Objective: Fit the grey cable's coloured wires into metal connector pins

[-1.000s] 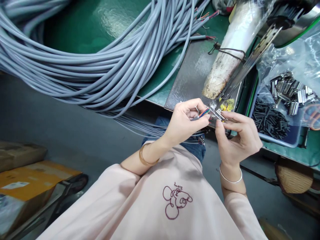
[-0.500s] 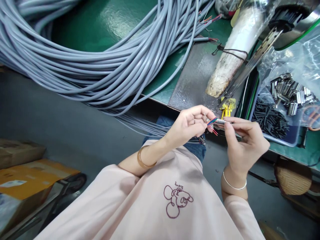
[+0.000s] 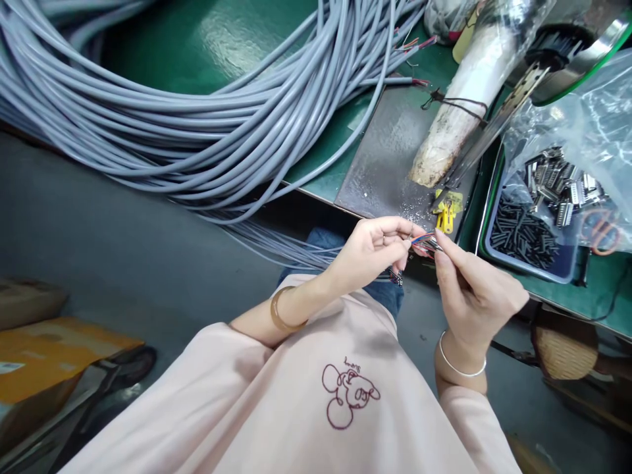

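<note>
My left hand [image 3: 378,247] is closed in a pinch around a bundle of thin coloured wires [image 3: 419,239], with blue, orange and red strands fanning out to the right. Facing it, my right hand [image 3: 469,276] has thumb and index finger at the wires' free ends, pinching there. A small metallic connector [image 3: 432,243] shows between the two sets of fingertips, partly covered by wires and fingers. Just beyond the right fingertips lies a yellow clip-like piece [image 3: 446,216] on the dark plate [image 3: 380,151]. Several dark wired ends [image 3: 395,277] hang below my left hand.
A big coil of grey cables [image 3: 237,131] covers the left of the green bench [image 3: 178,39]. A white wrapped, rod-like tool [image 3: 449,125] slants over the plate. At right, a blue tray [image 3: 567,273] holds black tubes [image 3: 523,230] and metal connectors [image 3: 563,181], near orange-handled scissors [image 3: 601,232].
My right fingers have shifted slightly left, onto the wire ends. The coloured wires, spread apart before, now run together toward those fingertips. The view has shifted slightly.
</note>
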{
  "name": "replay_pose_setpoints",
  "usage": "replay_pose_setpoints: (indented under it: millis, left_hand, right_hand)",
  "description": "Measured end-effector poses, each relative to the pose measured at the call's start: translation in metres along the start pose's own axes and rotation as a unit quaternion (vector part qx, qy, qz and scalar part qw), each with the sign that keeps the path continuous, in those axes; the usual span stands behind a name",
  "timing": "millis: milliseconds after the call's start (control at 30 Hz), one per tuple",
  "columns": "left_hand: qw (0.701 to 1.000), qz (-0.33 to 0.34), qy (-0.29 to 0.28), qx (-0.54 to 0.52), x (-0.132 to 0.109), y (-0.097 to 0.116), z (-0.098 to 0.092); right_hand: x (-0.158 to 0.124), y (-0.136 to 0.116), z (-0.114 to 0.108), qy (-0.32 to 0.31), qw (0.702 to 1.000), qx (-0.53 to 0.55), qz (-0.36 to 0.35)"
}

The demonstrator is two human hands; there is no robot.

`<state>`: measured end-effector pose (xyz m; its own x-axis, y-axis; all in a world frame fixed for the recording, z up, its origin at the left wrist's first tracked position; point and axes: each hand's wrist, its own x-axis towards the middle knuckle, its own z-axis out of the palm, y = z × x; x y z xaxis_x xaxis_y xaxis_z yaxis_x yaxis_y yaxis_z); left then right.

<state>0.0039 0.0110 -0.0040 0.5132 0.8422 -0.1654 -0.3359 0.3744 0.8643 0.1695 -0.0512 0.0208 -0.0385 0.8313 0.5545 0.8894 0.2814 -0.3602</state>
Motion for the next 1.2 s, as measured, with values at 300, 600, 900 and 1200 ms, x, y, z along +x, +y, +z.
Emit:
replay_pose_setpoints:
  millis: [300,600,900,1200]
  left_hand:
    - [1.000,-0.004,0.000,-0.002,0.0003,-0.0036,-0.0025]
    - [1.000,0.001,0.004,0.011,0.0009,-0.0049,-0.0028]
    - [1.000,0.005,0.000,0.027,0.0014,-0.0076,-0.0065]
    - [1.000,0.003,-0.002,0.000,0.0009,-0.0072,-0.0051]
  right_hand:
    - [-0.0033,0.0018,-0.0004,-0.026,0.997,0.049,0.051]
    - [-0.0009,0.0024,-0.0020,-0.023,1.000,0.010,0.006]
    - [0.0019,0.0028,-0.0078,-0.044,0.997,0.050,0.024]
    - [-0.0018,0.0082,-0.0044,-0.013,0.996,0.063,0.063]
